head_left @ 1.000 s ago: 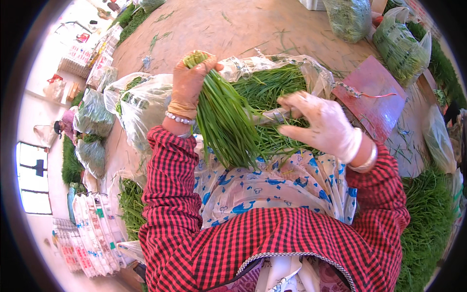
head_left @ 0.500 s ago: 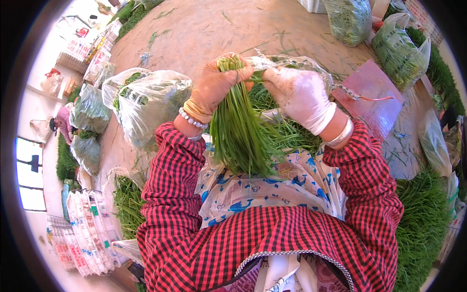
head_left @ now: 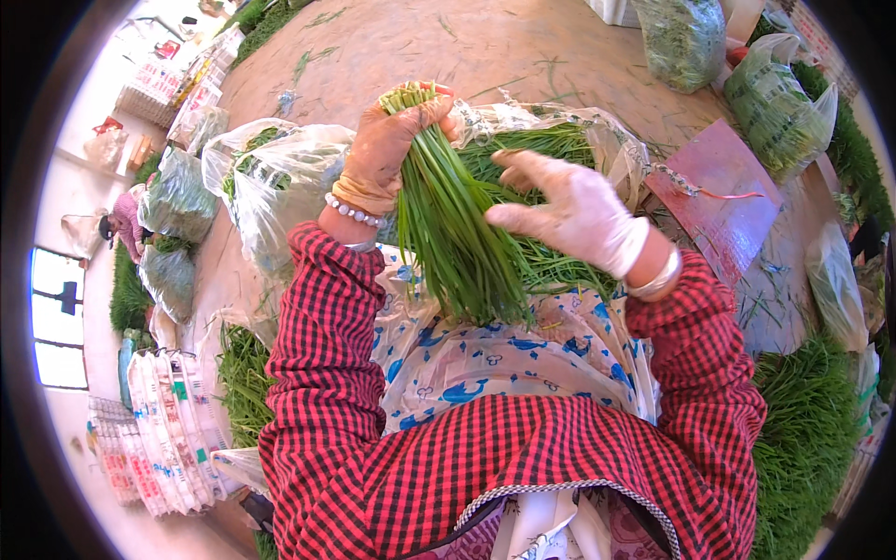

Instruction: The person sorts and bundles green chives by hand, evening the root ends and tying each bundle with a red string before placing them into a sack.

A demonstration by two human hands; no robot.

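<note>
My left hand, in a thin glove with a beaded bracelet at the wrist, is closed round the pale stem ends of a bunch of green chives. The leaves hang down and slant right, over a patterned plastic apron on my lap. To the right of the bunch, my gloved right hand is held open, thumb and fingers apart, with nothing in it. Behind and below it lies a heap of loose chives in an opened clear plastic bag.
A bulging clear bag stands left of my hands. A reddish flat board lies to the right. Filled bags stand at the far right, piled greens at the near right. Stacked white sacks and another person are at left.
My right hand has come away from beside my left hand, moved down and right, and opened. My left hand has shifted slightly left and up, and the bunch now slants more.
</note>
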